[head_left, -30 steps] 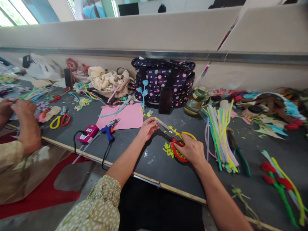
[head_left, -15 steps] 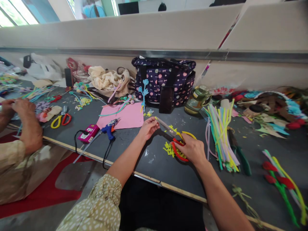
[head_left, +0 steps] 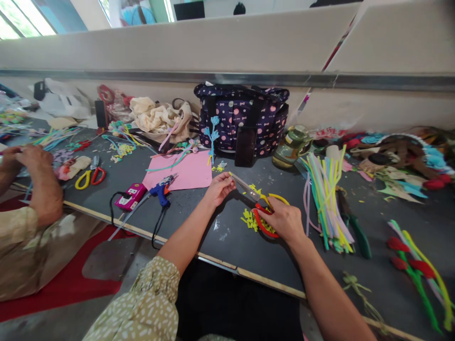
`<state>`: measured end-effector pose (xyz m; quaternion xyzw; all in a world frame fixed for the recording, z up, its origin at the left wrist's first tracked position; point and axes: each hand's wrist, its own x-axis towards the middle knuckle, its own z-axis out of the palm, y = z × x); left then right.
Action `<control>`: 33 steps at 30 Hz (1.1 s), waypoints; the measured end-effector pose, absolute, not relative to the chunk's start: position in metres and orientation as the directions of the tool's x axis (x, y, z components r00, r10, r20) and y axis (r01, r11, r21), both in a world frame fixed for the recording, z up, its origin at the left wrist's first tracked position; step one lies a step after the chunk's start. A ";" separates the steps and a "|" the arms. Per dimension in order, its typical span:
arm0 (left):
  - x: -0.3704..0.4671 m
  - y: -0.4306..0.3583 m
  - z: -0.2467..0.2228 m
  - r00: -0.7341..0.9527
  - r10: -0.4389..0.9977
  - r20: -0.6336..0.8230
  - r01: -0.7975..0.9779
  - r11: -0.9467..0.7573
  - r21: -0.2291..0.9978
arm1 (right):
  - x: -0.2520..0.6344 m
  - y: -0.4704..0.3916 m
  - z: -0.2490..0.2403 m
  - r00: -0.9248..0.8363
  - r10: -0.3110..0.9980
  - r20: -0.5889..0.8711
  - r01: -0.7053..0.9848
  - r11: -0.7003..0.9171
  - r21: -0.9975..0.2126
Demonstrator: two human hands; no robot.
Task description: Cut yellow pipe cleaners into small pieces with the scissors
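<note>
- Scissors [head_left: 254, 195] aim at ten o'clock, right hand [head_left: 285, 220] wrapped round their handles [head_left: 279, 197].
- Left hand [head_left: 220, 188] pinches a yellow bit [head_left: 230, 174] beside the blades, probably steadying it.

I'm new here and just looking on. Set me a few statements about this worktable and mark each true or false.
1. The right hand holds metal scissors with red and yellow loop handles, their blades reaching toward the left hand. True.
2. Everything scattered beneath the scissors is red. False: small yellow clippings lie there.
3. A dark smartphone stands against a navy fabric bag patterned with dots and bows. True.
4. The bag sits between the two hands. False: it stands farther back on the table, beyond both.
5. A blue glue gun with an orange trigger lies by a flat pink sheet. True.
6. The left hand is gripping the glue gun. False: the glue gun rests on the table, untouched.
</note>
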<state>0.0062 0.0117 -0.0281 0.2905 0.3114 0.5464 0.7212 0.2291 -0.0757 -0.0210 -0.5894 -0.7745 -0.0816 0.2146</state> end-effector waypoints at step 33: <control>0.006 0.009 -0.020 0.229 0.963 -0.141 -0.623 0.256 0.739 | 0.234 -0.074 -0.027 -0.196 0.901 0.387 0.941 0.284 -0.183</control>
